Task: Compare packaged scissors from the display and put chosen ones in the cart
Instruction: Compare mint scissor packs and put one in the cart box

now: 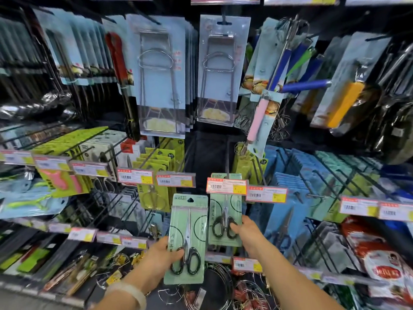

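Observation:
My left hand (159, 253) grips a green card pack of black-handled scissors (187, 240) by its left edge, thumb across the front near the handles, held free of the rack. A little to the right, a second green pack of black-handled scissors (224, 220) hangs from a hook behind a price tag (226, 186). My right hand (247, 231) pinches that hanging pack at its lower right, thumb on the scissor handles. No cart is in view.
Pegboard hooks stick out toward me across the whole display, each tipped with a red-and-yellow price tag. Yellow-green scissor packs (154, 193) hang to the left, blue packs (288, 211) to the right. Wire racks (214, 285) lie on the bottom shelf under my hands.

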### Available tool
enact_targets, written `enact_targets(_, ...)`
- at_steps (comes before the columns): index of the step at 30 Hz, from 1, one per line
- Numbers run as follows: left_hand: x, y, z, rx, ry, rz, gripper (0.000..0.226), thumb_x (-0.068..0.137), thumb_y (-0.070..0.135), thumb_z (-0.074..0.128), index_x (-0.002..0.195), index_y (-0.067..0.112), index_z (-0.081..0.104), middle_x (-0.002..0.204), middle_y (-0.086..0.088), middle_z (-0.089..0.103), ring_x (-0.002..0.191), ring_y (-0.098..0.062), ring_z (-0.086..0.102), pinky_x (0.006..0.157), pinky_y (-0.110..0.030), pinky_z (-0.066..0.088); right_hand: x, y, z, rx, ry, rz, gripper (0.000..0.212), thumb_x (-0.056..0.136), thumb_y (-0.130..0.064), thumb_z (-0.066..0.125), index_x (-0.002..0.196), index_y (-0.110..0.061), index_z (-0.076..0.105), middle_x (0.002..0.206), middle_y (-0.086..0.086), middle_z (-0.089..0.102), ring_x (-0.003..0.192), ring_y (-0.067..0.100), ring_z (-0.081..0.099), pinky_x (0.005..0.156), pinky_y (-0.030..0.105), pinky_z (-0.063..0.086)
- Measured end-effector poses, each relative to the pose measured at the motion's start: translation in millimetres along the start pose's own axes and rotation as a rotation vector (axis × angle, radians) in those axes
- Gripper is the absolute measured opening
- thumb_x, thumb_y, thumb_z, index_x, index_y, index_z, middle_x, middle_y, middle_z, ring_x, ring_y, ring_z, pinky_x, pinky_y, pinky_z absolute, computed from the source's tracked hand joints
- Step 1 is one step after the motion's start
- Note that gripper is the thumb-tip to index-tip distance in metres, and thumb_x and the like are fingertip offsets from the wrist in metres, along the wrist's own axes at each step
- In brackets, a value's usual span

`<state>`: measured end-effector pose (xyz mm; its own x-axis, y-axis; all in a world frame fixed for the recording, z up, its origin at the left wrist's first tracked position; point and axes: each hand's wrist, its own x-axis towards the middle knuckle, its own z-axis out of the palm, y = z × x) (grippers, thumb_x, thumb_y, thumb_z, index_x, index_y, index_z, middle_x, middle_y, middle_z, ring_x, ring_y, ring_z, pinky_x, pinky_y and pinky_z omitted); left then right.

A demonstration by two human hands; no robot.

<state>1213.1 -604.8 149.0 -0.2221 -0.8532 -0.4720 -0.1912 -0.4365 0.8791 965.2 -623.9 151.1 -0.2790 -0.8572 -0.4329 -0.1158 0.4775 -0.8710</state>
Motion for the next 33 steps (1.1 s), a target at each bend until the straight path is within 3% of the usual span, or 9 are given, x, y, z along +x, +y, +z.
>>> enact_targets(5, 0, -2, 8, 0.026, 0.006, -0.006, 0.041, 0.085, 0.010, 0.065, 0.124, 0.011, 0.054, 0.115, -0.003, 0.067, 0.109, -0.020, 0.060, 0.101, -0.037, 0.044, 17, -9, -3, -0.041, 0.056, -0.003, 0.047, 0.098, -0.026, 0.043, 0.139, -0.006, 0.035, 0.135, 0.011, 0.049, 0.112, 0.026, 0.049, 0.099, 0.033, 0.039)
enact_targets(9, 1, -5, 14, 0.045, 0.008, -0.024, 0.045, 0.084, 0.010, 0.065, 0.128, 0.013, 0.052, 0.127, -0.005, 0.061, 0.118, -0.025, 0.055, 0.108, -0.046, 0.039, 8, -7, -3, -0.233, 0.170, 0.062, 0.052, 0.098, -0.036, 0.041, 0.136, -0.001, 0.037, 0.119, 0.017, 0.054, 0.094, 0.024, 0.048, 0.080, 0.028, 0.038)
enact_targets(12, 6, -6, 20, 0.046, 0.027, -0.034, 0.042, 0.085, 0.006, 0.064, 0.125, 0.014, 0.054, 0.127, -0.006, 0.061, 0.120, -0.026, 0.054, 0.109, -0.047, 0.037, -14, 0, 2, -0.116, -0.143, 0.072, 0.038, 0.094, -0.044, 0.046, 0.108, -0.011, 0.057, 0.106, 0.007, 0.058, 0.091, 0.021, 0.054, 0.078, 0.029, 0.044)
enact_targets(14, 5, -3, 29, 0.044, -0.011, -0.036, 0.032, 0.087, 0.004, 0.062, 0.116, 0.017, 0.059, 0.118, -0.004, 0.066, 0.112, -0.024, 0.059, 0.107, -0.046, 0.040, -28, 5, 9, -0.020, -0.347, 0.134, 0.041, 0.088, -0.048, 0.055, 0.111, -0.014, 0.059, 0.115, 0.004, 0.061, 0.103, 0.020, 0.060, 0.081, 0.030, 0.053)
enact_targets(20, 10, -1, 47, 0.033, 0.011, -0.065, 0.048, 0.079, 0.012, 0.072, 0.123, 0.015, 0.055, 0.120, -0.007, 0.065, 0.111, -0.027, 0.060, 0.101, -0.047, 0.047, -58, 8, 14, -0.181, -0.356, 0.000, 0.024, 0.089, -0.013, 0.062, 0.110, -0.016, 0.050, 0.117, 0.003, 0.060, 0.079, -0.001, 0.052, 0.062, 0.004, 0.045)
enact_targets(23, 12, 4, 58, 0.109, 0.108, -0.015, 0.044, 0.080, 0.015, 0.072, 0.120, 0.012, 0.052, 0.115, -0.007, 0.064, 0.106, -0.024, 0.060, 0.092, -0.040, 0.051, -58, 9, 11, -0.198, -0.275, -0.137, 0.027, 0.089, -0.008, 0.061, 0.077, -0.023, 0.042, 0.077, -0.008, 0.053, 0.063, -0.001, 0.047, 0.049, 0.006, 0.039)
enact_targets(28, 14, 25, 72, 0.173, 0.122, 0.136, 0.018, 0.083, 0.008, 0.068, 0.097, 0.015, 0.059, 0.090, -0.003, 0.070, 0.086, -0.020, 0.066, 0.082, -0.038, 0.055, -59, 3, 0, -0.189, -0.165, -0.236, 0.031, 0.089, -0.006, 0.059, 0.079, -0.030, 0.042, 0.082, -0.015, 0.051, 0.082, 0.001, 0.050, 0.065, -0.001, 0.038)
enact_targets(31, 18, 44, 77, 0.167, 0.112, 0.218, 0.020, 0.084, 0.005, 0.066, 0.092, 0.020, 0.056, 0.083, 0.002, 0.067, 0.076, -0.014, 0.063, 0.071, -0.028, 0.053, -54, -5, -7, -0.123, -0.109, -0.266, 0.021, 0.089, -0.003, 0.058, 0.098, -0.020, 0.051, 0.095, -0.004, 0.061, 0.092, 0.012, 0.056, 0.076, 0.011, 0.051)
enact_targets(33, 22, 54, 80, 0.153, 0.106, 0.244, 0.024, 0.085, 0.004, 0.065, 0.092, 0.024, 0.056, 0.082, 0.002, 0.066, 0.077, -0.017, 0.062, 0.076, -0.034, 0.054, -50, -13, -8, -0.090, -0.087, -0.275, 0.022, 0.089, -0.003, 0.058, 0.105, -0.017, 0.050, 0.100, 0.001, 0.062, 0.094, 0.014, 0.058, 0.075, 0.014, 0.051)
